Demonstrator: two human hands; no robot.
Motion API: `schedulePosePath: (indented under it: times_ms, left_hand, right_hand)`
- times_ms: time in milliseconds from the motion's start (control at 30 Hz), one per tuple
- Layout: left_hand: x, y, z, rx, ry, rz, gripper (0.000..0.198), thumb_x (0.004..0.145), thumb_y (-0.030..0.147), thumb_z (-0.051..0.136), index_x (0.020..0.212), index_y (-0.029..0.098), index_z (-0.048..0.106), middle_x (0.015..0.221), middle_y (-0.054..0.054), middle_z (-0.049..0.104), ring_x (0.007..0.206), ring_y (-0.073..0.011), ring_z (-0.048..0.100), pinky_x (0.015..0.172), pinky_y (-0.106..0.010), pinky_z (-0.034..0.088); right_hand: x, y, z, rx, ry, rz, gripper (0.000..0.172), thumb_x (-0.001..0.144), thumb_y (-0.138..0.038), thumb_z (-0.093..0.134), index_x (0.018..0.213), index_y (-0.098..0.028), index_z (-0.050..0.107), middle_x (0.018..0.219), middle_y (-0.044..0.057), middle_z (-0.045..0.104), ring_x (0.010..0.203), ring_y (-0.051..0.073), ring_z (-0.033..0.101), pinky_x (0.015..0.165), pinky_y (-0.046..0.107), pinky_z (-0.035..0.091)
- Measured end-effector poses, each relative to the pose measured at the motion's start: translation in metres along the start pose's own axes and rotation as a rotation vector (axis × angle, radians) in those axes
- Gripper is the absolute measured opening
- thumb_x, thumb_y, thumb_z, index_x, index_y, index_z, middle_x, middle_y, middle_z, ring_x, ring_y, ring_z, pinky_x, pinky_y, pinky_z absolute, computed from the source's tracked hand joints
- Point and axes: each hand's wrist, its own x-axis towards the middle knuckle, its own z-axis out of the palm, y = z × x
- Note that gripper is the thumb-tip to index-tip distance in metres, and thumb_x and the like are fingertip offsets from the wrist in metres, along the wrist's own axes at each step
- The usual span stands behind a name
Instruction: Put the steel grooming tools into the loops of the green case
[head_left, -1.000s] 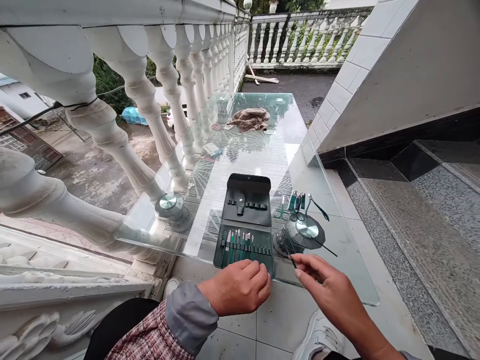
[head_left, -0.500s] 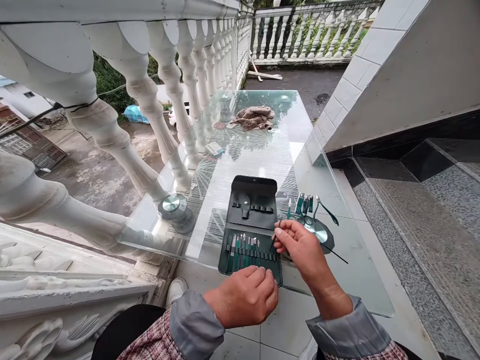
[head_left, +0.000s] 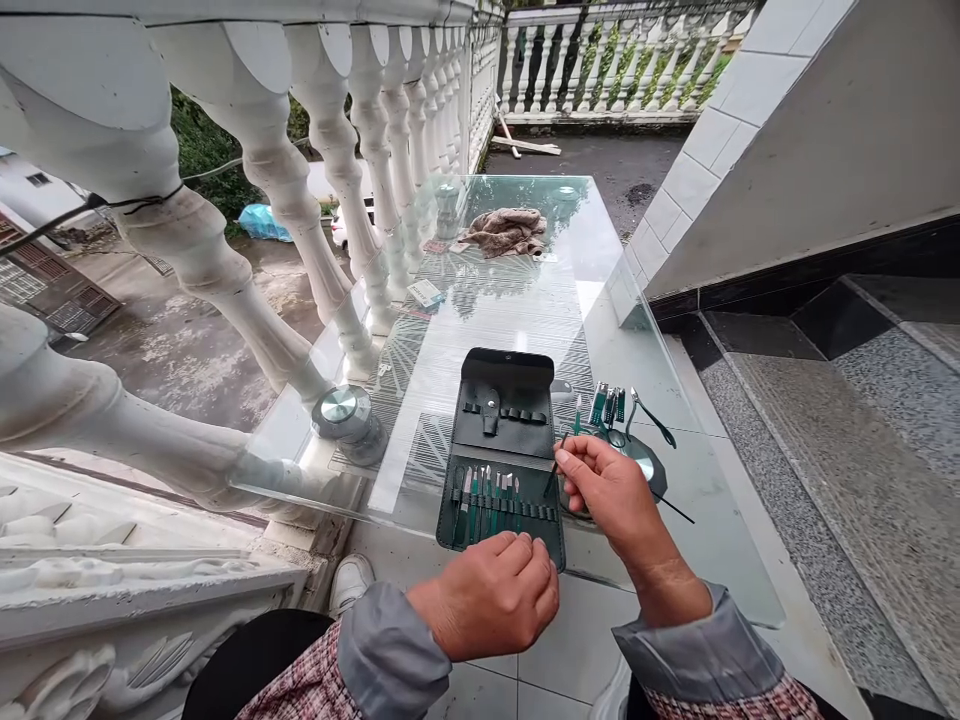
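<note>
A black manicure case (head_left: 499, 440) lies unfolded near the front edge of the glass table. Several green-handled manicure tools (head_left: 487, 500) stand side by side in the loops of its lower panel; the loops at the right of that row hold none. My left hand (head_left: 491, 595) is closed at the case's bottom edge, its fingertips curled against it. Over the right side of the case, my right hand (head_left: 611, 495) pinches a thin dark manicure tool (head_left: 553, 478), tilted with its lower end over the loops. Its exact kind is too small to tell.
Nail clippers (head_left: 607, 403), a cuticle nipper (head_left: 652, 418) and a slim green tool (head_left: 577, 413) lie right of the case. A thin black stick (head_left: 677, 508) is nearby. Farther back are a crumpled brown cloth (head_left: 506, 232) and a small card (head_left: 426, 293). White balusters (head_left: 330, 130) line the left.
My right hand has shifted slightly to the right, and more of the thin dark tool shows below its fingers. My left hand stays at the case's edge.
</note>
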Motion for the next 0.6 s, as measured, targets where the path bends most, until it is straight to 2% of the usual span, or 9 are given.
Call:
schedulePosePath:
  times_ms: [400, 600]
  left_hand:
    - [0.001, 0.000, 0.000, 0.018, 0.018, 0.009, 0.021, 0.087, 0.013, 0.044, 0.097, 0.007, 0.062, 0.096, -0.013, 0.065, 0.082, -0.0186, 0.061, 0.073, -0.031, 0.051]
    - [-0.001, 0.001, 0.002, 0.007, -0.002, 0.004, 0.020, 0.088, 0.013, 0.044, 0.098, 0.007, 0.060, 0.096, -0.013, 0.065, 0.082, -0.0178, 0.061, 0.073, -0.031, 0.051]
  right_hand:
    - [0.004, 0.009, -0.003, -0.054, -0.037, 0.058, 0.024, 0.067, -0.037, 0.058, 0.079, -0.017, 0.058, 0.057, -0.004, 0.053, 0.039, 0.006, 0.045, 0.033, 0.018, 0.037]
    - [0.006, 0.012, -0.004, -0.057, -0.071, 0.086, 0.026, 0.066, -0.035, 0.057, 0.084, -0.016, 0.059, 0.058, -0.004, 0.054, 0.040, 0.007, 0.046, 0.031, 0.018, 0.038]
